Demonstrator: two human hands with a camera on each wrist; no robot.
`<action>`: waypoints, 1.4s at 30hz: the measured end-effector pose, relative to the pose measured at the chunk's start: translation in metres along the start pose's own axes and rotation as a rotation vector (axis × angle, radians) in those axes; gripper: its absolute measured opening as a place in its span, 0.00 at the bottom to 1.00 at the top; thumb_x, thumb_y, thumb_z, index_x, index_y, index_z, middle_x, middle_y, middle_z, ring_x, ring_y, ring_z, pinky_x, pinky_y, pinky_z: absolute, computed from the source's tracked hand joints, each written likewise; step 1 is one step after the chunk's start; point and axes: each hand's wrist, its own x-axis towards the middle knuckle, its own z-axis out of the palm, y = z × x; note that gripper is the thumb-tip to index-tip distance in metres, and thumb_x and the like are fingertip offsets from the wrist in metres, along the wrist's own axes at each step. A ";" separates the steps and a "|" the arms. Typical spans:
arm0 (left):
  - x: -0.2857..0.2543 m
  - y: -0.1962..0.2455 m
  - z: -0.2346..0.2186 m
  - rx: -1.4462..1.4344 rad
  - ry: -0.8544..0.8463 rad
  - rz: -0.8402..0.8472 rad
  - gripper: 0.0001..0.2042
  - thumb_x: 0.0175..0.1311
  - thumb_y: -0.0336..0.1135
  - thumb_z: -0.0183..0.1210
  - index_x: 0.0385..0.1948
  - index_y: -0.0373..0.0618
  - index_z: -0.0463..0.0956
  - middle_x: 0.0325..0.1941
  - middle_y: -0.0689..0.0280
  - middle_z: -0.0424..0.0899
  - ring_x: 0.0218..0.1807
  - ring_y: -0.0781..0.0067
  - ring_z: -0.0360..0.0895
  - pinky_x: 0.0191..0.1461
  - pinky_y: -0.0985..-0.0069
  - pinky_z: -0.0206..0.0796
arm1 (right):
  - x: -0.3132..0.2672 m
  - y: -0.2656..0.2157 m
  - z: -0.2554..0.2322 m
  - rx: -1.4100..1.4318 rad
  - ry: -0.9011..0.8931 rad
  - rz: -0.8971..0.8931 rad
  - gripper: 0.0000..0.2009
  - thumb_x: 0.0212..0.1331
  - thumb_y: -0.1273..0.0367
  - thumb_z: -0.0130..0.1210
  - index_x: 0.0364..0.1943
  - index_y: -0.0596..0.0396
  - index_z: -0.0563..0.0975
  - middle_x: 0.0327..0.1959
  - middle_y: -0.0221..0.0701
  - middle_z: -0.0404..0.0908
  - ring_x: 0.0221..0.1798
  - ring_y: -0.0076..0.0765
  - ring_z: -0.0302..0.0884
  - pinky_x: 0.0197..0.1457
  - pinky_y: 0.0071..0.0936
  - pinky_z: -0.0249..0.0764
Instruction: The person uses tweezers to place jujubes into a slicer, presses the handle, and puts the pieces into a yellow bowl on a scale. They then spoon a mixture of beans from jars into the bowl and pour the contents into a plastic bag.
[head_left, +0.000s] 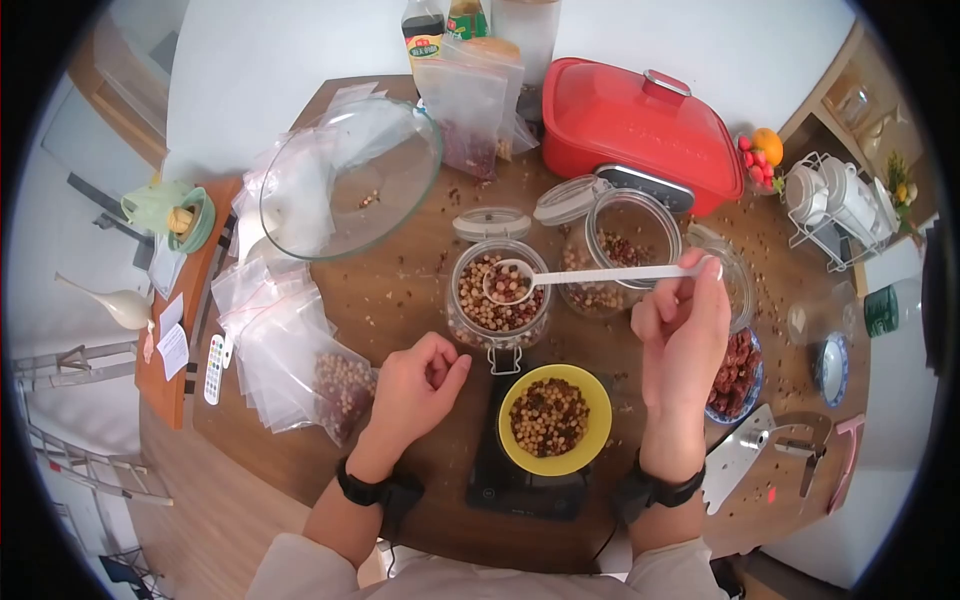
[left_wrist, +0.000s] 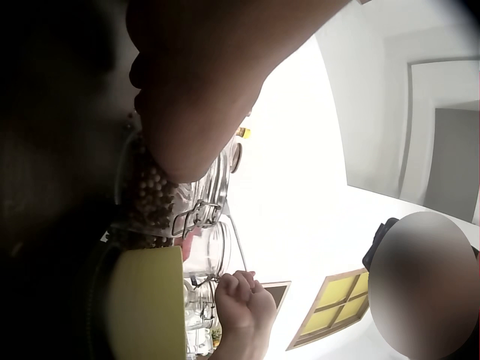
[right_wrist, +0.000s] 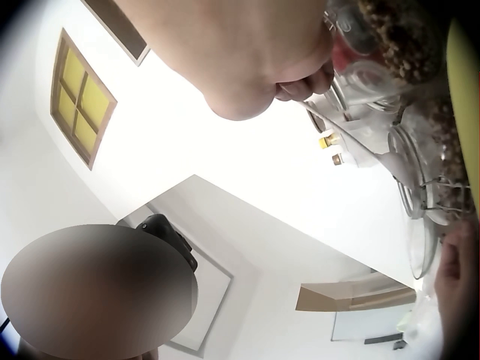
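Note:
My right hand [head_left: 685, 335] pinches the handle end of a long white spoon [head_left: 610, 274] between thumb and fingers. The spoon's bowl is over the mouth of an open clip-top glass jar [head_left: 456, 325], with a few beans in it. Beige and dark-red beans [head_left: 495, 312] fill much of that jar. Beside the jar, my left hand [head_left: 415, 385] lies with its fingers loosely curled, holding nothing. Between the hands, a yellow bowl [head_left: 603, 420] of mixed beans stands on a black kitchen scale [head_left: 487, 490]. In the right wrist view the spoon [right_wrist: 352, 139] slants toward the jar.
More open glass jars [head_left: 660, 215] stand behind the spoon. Zip bags [head_left: 265, 330] and a large glass bowl [head_left: 432, 165] occupy the left. A red electric cooker [head_left: 640, 120] is at the back. On the right are a dish of dark-red dried food [head_left: 737, 372] and a cleaver [head_left: 735, 455].

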 end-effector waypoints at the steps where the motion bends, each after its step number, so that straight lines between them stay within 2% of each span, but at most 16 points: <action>1: 0.000 0.001 -0.001 0.003 -0.004 -0.005 0.10 0.62 0.32 0.66 0.27 0.42 0.73 0.12 0.66 0.70 0.14 0.73 0.67 0.23 0.75 0.61 | 0.000 -0.002 0.000 0.026 0.020 -0.005 0.17 0.80 0.54 0.37 0.42 0.51 0.69 0.17 0.21 0.58 0.15 0.17 0.50 0.20 0.20 0.46; 6: 0.000 0.000 0.001 0.016 -0.006 -0.002 0.10 0.62 0.32 0.66 0.26 0.42 0.73 0.12 0.65 0.68 0.14 0.73 0.65 0.22 0.75 0.59 | 0.007 -0.016 -0.013 0.176 0.027 0.031 0.16 0.80 0.54 0.36 0.41 0.47 0.70 0.16 0.18 0.52 0.15 0.18 0.44 0.24 0.23 0.45; 9: 0.000 -0.002 0.001 0.030 -0.003 0.011 0.10 0.62 0.32 0.66 0.26 0.42 0.73 0.12 0.65 0.68 0.14 0.73 0.64 0.22 0.74 0.58 | 0.007 -0.029 -0.016 0.220 0.002 0.052 0.15 0.80 0.56 0.37 0.41 0.47 0.71 0.16 0.17 0.51 0.14 0.17 0.42 0.22 0.21 0.45; 13: -0.002 -0.002 0.004 0.019 -0.009 0.011 0.10 0.62 0.32 0.66 0.25 0.41 0.74 0.11 0.66 0.66 0.14 0.75 0.61 0.21 0.75 0.56 | 0.016 -0.037 -0.034 0.170 -0.210 0.102 0.17 0.80 0.54 0.34 0.38 0.45 0.71 0.14 0.16 0.50 0.12 0.18 0.43 0.22 0.22 0.44; 15: 0.000 -0.003 0.005 0.022 -0.013 0.011 0.10 0.62 0.31 0.66 0.25 0.40 0.74 0.11 0.66 0.66 0.14 0.75 0.60 0.21 0.75 0.55 | 0.015 -0.038 -0.034 0.136 -0.221 0.137 0.18 0.80 0.54 0.35 0.37 0.46 0.71 0.14 0.15 0.50 0.13 0.16 0.42 0.21 0.20 0.42; 19: -0.001 -0.003 0.004 0.029 -0.052 -0.009 0.10 0.64 0.29 0.64 0.26 0.40 0.72 0.13 0.73 0.66 0.19 0.87 0.58 0.24 0.80 0.51 | 0.012 -0.031 -0.029 0.024 -0.310 0.125 0.19 0.80 0.54 0.37 0.36 0.50 0.72 0.14 0.15 0.50 0.14 0.13 0.43 0.20 0.19 0.40; 25: 0.000 -0.002 0.005 0.021 -0.046 -0.003 0.10 0.65 0.29 0.63 0.25 0.40 0.72 0.14 0.74 0.65 0.19 0.87 0.57 0.24 0.80 0.50 | 0.005 -0.026 -0.021 -0.122 -0.421 0.102 0.22 0.80 0.54 0.38 0.33 0.54 0.73 0.15 0.15 0.53 0.17 0.11 0.44 0.20 0.17 0.38; 28: 0.000 -0.005 0.006 0.025 -0.033 0.007 0.10 0.63 0.31 0.65 0.26 0.39 0.75 0.12 0.67 0.66 0.15 0.78 0.59 0.22 0.76 0.54 | 0.007 -0.024 -0.024 -0.157 -0.507 0.084 0.24 0.79 0.52 0.38 0.31 0.55 0.74 0.15 0.15 0.54 0.17 0.11 0.45 0.21 0.17 0.40; 29: 0.000 -0.004 0.006 0.027 -0.035 0.008 0.10 0.63 0.31 0.65 0.26 0.39 0.75 0.12 0.67 0.66 0.15 0.79 0.59 0.22 0.76 0.54 | 0.007 -0.024 -0.025 -0.169 -0.529 0.084 0.24 0.79 0.52 0.38 0.30 0.55 0.74 0.15 0.15 0.55 0.17 0.11 0.45 0.21 0.17 0.40; 35: 0.000 -0.006 0.007 0.028 -0.039 0.010 0.10 0.63 0.32 0.65 0.25 0.40 0.74 0.12 0.68 0.66 0.15 0.79 0.59 0.22 0.77 0.53 | 0.003 -0.025 -0.023 -0.265 -0.472 0.005 0.28 0.79 0.51 0.38 0.24 0.56 0.74 0.14 0.16 0.58 0.17 0.11 0.47 0.21 0.17 0.41; 42: 0.000 -0.005 0.006 0.037 -0.049 0.004 0.10 0.63 0.32 0.65 0.25 0.40 0.75 0.12 0.68 0.66 0.15 0.79 0.59 0.22 0.77 0.53 | 0.008 -0.028 -0.028 -0.167 -0.376 -0.045 0.34 0.78 0.44 0.31 0.19 0.53 0.70 0.14 0.18 0.57 0.17 0.14 0.46 0.22 0.18 0.39</action>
